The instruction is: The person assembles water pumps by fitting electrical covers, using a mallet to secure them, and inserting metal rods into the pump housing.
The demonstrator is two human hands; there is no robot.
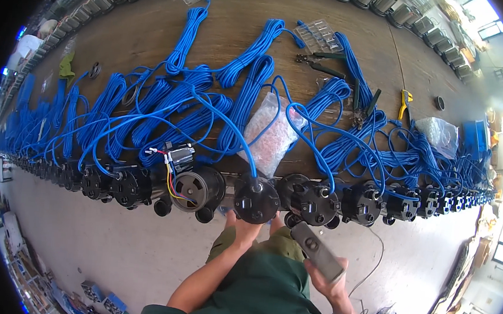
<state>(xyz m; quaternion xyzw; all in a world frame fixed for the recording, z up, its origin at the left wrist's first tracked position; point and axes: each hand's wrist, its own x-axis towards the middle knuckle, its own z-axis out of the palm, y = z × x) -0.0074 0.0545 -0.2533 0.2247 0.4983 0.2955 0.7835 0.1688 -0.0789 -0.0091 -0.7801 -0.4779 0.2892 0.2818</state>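
Beyond the black cylinder (256,204) — a clear bag (270,129) of pale pieces (267,149).

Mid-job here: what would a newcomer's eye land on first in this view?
First, the tangle of blue cable coils spread across the brown tabletop. Next, the row of black cylindrical housings along its near edge, one left of centre opened with coloured wires showing. Below, the right hand holds a grey handheld device.
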